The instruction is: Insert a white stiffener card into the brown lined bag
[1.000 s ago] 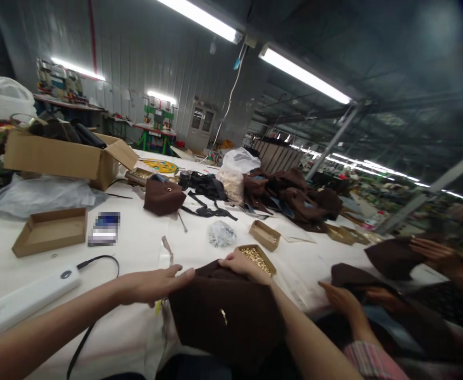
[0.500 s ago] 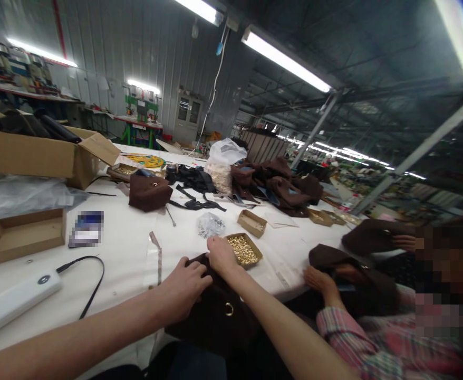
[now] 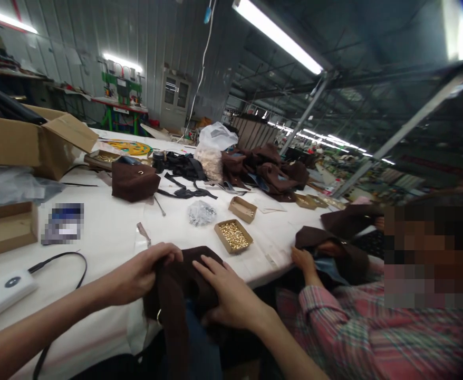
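1. holding the brown cloth (image 3: 173, 301) in front of the body, at the near edge of the white table (image 3: 187, 232), partly over the lap by the look of it.
2. pinching the cloth's upper edge with the left hand (image 3: 140, 274), fingers curled tightly over the fold, thumb mostly out of sight.
3. spreading the right hand (image 3: 231, 296) against the cloth's other side, fingers apart, thumb lower down; cannot tell about any pinch between thumb and fingers.
4. showing blue lining (image 3: 202, 343) between and below the hands, plus a gold ring (image 3: 159, 316) on the cloth, below the left hand.
5. judging the step in hand: opening and turning the cloth between both hands, with no loose part visible in either.
6. calling next, most likely, for a firm left pinch, a surer right-hand hold on the loose side, and a flatter lay, with the gold ring turned to face upward.
7. lying beyond the right hand, apart from both hands: a box (image 3: 220, 236) full of gold bits (image 3: 234, 236), with a clear bag (image 3: 202, 214) near it.
8. at the right, gripping a similar piece (image 3: 310, 237): a co-worker's hand (image 3: 305, 262).
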The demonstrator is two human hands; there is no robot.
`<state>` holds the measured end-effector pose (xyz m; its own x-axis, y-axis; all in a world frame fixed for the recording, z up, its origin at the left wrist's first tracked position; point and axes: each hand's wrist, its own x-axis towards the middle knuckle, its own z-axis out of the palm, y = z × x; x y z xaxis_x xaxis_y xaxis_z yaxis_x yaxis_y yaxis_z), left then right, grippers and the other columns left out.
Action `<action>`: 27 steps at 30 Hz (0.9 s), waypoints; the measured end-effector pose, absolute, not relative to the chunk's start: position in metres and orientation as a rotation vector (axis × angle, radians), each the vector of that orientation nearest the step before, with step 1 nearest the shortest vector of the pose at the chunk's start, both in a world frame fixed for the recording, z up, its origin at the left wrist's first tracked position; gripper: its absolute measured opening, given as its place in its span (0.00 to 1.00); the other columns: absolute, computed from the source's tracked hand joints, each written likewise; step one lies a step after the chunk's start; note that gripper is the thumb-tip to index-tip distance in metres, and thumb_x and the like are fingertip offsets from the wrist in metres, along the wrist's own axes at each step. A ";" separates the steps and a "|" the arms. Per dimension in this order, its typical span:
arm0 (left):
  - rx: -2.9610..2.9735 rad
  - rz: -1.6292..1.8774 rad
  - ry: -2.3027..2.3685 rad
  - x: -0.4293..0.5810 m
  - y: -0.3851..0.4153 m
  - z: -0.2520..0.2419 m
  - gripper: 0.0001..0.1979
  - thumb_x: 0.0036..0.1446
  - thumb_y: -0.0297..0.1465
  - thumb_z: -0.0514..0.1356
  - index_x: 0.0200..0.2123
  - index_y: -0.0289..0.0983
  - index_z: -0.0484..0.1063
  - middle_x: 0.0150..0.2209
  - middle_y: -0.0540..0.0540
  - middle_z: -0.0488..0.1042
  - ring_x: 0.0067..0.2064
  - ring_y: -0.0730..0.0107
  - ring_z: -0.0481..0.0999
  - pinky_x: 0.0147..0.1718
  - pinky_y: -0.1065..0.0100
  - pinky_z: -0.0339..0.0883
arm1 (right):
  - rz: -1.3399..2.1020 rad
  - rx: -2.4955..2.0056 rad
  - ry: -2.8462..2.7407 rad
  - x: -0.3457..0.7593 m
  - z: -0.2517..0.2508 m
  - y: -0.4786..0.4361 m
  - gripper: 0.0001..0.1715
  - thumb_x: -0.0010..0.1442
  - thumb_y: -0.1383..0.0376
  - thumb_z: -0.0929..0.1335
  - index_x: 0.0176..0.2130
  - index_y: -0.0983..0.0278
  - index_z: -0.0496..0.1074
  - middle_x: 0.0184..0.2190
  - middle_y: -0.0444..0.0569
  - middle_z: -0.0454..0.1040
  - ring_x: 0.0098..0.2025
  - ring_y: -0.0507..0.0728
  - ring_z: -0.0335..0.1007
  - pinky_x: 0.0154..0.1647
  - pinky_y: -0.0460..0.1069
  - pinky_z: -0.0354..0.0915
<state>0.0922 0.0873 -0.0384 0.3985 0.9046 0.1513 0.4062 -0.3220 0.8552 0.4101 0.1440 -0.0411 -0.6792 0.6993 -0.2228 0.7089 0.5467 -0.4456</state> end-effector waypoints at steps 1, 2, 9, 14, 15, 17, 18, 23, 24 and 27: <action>1.943 0.774 1.101 0.090 0.086 -0.033 0.34 0.45 0.17 0.54 0.55 0.46 0.76 0.48 0.50 0.73 0.52 0.59 0.72 0.55 0.60 0.64 | -0.763 1.315 2.785 0.407 -0.040 0.145 0.59 0.57 0.52 0.83 0.80 0.51 0.64 0.79 0.55 0.67 0.78 0.72 0.66 0.79 0.63 0.61; 1.998 0.689 1.089 0.088 0.084 -0.028 0.35 0.47 0.17 0.56 0.56 0.48 0.77 0.49 0.50 0.73 0.54 0.58 0.72 0.57 0.59 0.62 | -0.731 1.378 2.809 0.404 -0.039 0.147 0.43 0.64 0.51 0.80 0.74 0.50 0.73 0.71 0.51 0.77 0.71 0.69 0.75 0.72 0.59 0.68; 2.233 0.281 1.112 0.107 0.064 -0.009 0.24 0.58 0.56 0.78 0.45 0.46 0.81 0.47 0.47 0.73 0.54 0.49 0.72 0.64 0.47 0.58 | -0.440 1.574 2.816 0.395 -0.013 0.181 0.18 0.68 0.68 0.70 0.48 0.52 0.88 0.48 0.44 0.90 0.53 0.62 0.85 0.56 0.53 0.70; 2.475 0.312 1.119 0.138 0.069 0.002 0.17 0.79 0.38 0.62 0.34 0.40 0.73 0.40 0.47 0.78 0.42 0.59 0.78 0.50 0.55 0.66 | -0.502 1.572 2.782 0.382 0.012 0.200 0.13 0.62 0.68 0.73 0.44 0.56 0.88 0.45 0.50 0.88 0.53 0.65 0.82 0.53 0.54 0.67; 2.566 0.303 1.074 0.146 0.069 0.005 0.13 0.74 0.36 0.67 0.35 0.40 0.73 0.42 0.47 0.79 0.43 0.58 0.78 0.46 0.55 0.67 | -0.526 1.564 2.779 0.380 0.015 0.203 0.13 0.61 0.68 0.73 0.43 0.57 0.88 0.46 0.51 0.88 0.53 0.65 0.81 0.53 0.55 0.67; 2.761 0.303 0.946 0.162 0.066 0.012 0.08 0.71 0.34 0.70 0.42 0.40 0.74 0.47 0.46 0.79 0.48 0.55 0.79 0.47 0.54 0.69 | -0.598 1.512 2.790 0.380 0.018 0.211 0.14 0.61 0.69 0.72 0.43 0.59 0.87 0.46 0.51 0.88 0.53 0.64 0.81 0.54 0.54 0.67; 2.839 0.317 0.935 0.169 0.063 0.015 0.07 0.72 0.33 0.67 0.48 0.39 0.74 0.51 0.44 0.79 0.52 0.53 0.79 0.50 0.52 0.70 | -0.657 1.470 2.793 0.382 0.020 0.216 0.14 0.61 0.70 0.72 0.44 0.60 0.87 0.46 0.51 0.87 0.52 0.63 0.81 0.54 0.53 0.68; 2.587 0.138 1.664 0.163 0.062 0.007 0.58 0.52 0.23 0.70 0.81 0.29 0.46 0.77 0.22 0.59 0.75 0.27 0.63 0.69 0.31 0.66 | -1.062 1.214 2.712 0.404 0.023 0.244 0.17 0.61 0.66 0.74 0.51 0.59 0.85 0.44 0.44 0.86 0.48 0.57 0.80 0.50 0.47 0.70; 2.436 0.055 1.756 0.153 0.067 0.001 0.59 0.51 0.21 0.69 0.82 0.29 0.45 0.76 0.20 0.60 0.75 0.27 0.65 0.69 0.33 0.68 | -1.149 1.169 2.667 0.407 0.023 0.248 0.19 0.61 0.65 0.75 0.52 0.60 0.85 0.44 0.44 0.86 0.47 0.57 0.80 0.49 0.47 0.70; 2.170 -0.039 1.788 0.123 0.083 -0.011 0.34 0.59 0.18 0.63 0.68 0.37 0.74 0.59 0.30 0.81 0.60 0.37 0.83 0.58 0.46 0.79 | -1.172 1.067 2.548 0.407 0.029 0.248 0.26 0.55 0.65 0.78 0.55 0.60 0.84 0.42 0.44 0.84 0.43 0.56 0.77 0.42 0.46 0.67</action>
